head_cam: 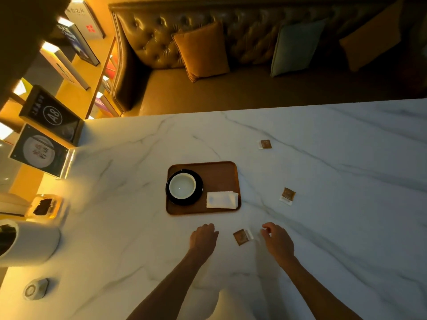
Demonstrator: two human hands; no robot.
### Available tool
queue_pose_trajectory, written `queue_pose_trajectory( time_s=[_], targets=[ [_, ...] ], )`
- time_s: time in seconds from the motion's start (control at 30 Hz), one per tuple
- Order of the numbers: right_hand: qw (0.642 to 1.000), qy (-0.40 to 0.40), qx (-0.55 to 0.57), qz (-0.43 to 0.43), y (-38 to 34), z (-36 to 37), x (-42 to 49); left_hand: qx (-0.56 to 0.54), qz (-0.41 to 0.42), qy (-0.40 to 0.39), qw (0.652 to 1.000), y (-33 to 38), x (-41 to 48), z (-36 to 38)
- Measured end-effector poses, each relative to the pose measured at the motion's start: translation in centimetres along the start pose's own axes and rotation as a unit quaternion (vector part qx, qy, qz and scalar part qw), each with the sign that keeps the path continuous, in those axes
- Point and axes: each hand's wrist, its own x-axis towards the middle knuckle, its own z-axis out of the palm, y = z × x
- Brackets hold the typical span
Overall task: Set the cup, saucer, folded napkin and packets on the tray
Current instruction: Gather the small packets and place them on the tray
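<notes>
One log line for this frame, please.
tray: cup, saucer, napkin on | packets: three on table | hands: both empty, near closest packet

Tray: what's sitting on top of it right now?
On the tray: a white cup on a black saucer at left, a folded napkin at the near right. No packets on it. The saucer's centre is covered by the cup.
</notes>
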Motion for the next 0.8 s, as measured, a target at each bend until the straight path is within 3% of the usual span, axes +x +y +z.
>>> queue_pose_trajectory(
  time_s=[0.23,0.53,0.7,0.8],
  targets=[
    [0.987,-0.107,-0.069,0.103,-1.1,2.2,2.8,-0.078,-0.008,-0.02,0.997,5.7,2.6,3.4],
    [0.981,-0.142,-0.049,0.122,-0.4,3.8,4.9,-0.139,-0.061,-0.032,0.988,8.8,4.2,6.1],
    [0.983,-0.181,0.021,0.0,0.5,2.4,5.9,-0.173,-0.067,-0.063,0.981,8.7,5.2,5.6],
    [0.966,-0.245,0.04,-0.076,1.2,0.5,6.8,-0.309,-0.037,-0.105,0.944,9.1,5.3,4.9]
  ],
)
